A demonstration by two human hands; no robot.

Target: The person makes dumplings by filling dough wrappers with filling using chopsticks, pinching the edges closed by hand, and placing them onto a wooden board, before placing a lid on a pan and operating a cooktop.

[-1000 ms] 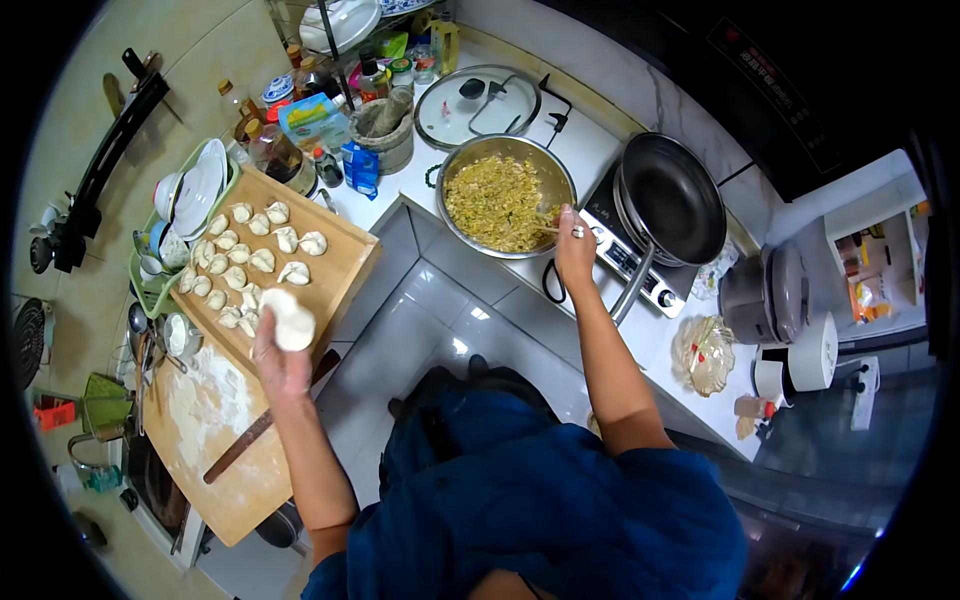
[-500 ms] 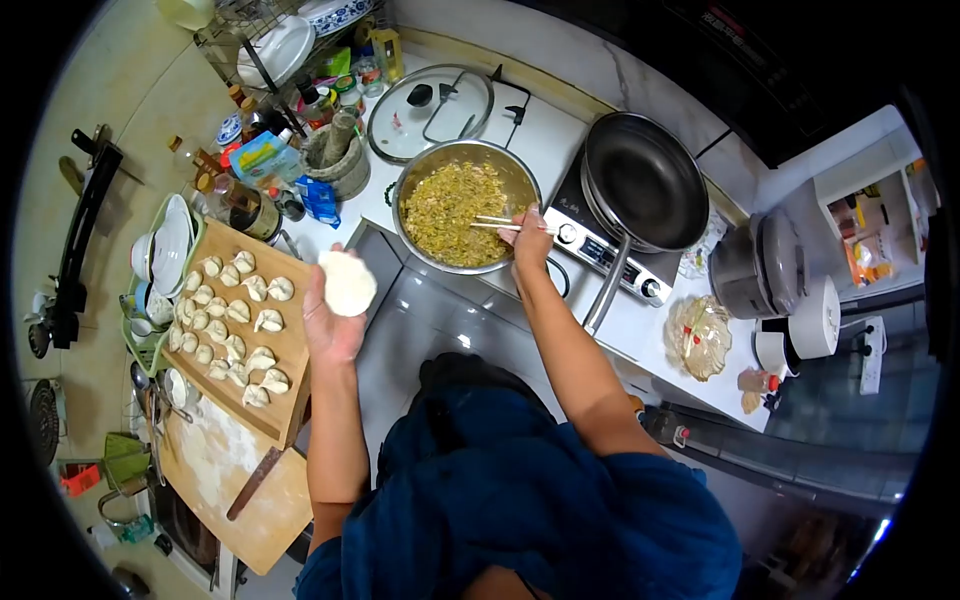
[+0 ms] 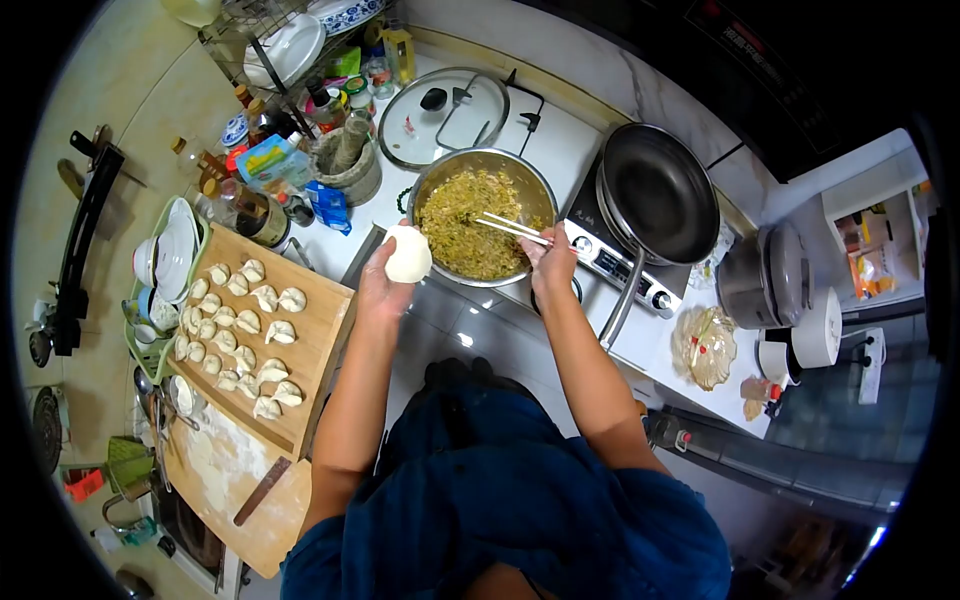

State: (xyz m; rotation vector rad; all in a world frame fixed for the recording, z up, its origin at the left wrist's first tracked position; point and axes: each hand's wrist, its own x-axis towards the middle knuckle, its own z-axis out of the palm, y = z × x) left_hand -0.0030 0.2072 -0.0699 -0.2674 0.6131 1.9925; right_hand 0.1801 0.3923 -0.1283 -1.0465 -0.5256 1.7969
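Note:
A round white dumpling wrapper (image 3: 408,255) rests on the fingers of my left hand (image 3: 378,285), beside the near left rim of a metal bowl (image 3: 548,190). Chopped yellow-green filling (image 3: 462,215) fills much of that bowl. My right hand (image 3: 553,262) grips a pair of white chopsticks (image 3: 515,228) at the bowl's right rim, their tips over the filling. To the left, several folded dumplings (image 3: 247,320) sit in loose rows on a wooden board (image 3: 310,330).
A floured board (image 3: 285,530) with a knife (image 3: 262,490) lies lower left. Behind the bowl is a glass lid (image 3: 405,125); a stone mortar (image 3: 358,180) and bottles stand left of it. At right, a frying pan (image 3: 660,195) sits on a cooktop (image 3: 605,262), its handle pointing toward me.
My left hand has moved right and up with the wrapper, now close to the bowl. My right hand has shifted slightly right and down, and the chopsticks show more of their length.

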